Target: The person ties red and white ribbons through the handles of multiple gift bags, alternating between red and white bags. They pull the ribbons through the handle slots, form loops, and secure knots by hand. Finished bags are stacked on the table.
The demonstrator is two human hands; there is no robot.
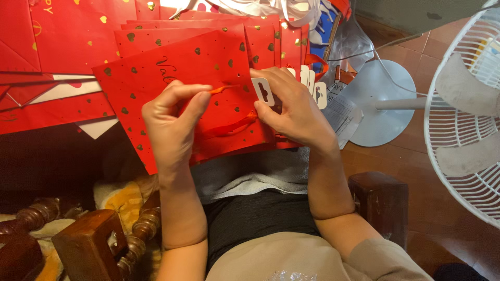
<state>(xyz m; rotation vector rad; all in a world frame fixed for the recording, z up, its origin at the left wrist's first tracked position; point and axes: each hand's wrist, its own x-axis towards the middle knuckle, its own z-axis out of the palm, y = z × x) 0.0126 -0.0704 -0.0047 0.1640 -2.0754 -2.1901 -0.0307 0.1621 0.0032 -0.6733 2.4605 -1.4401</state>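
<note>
My left hand (pixel 174 122) pinches the orange ribbon (pixel 224 89) between thumb and forefinger — the ribbon runs right across the red bag (pixel 172 73) on my lap. My right hand (pixel 291 106) clamps the bag's edge beside a white tag (pixel 263 91), fingers pressed together.

A flat red paper bag (pixel 177 78) with gold hearts lies tilted, its orange ribbon handle (pixel 229 125) looped.
</note>
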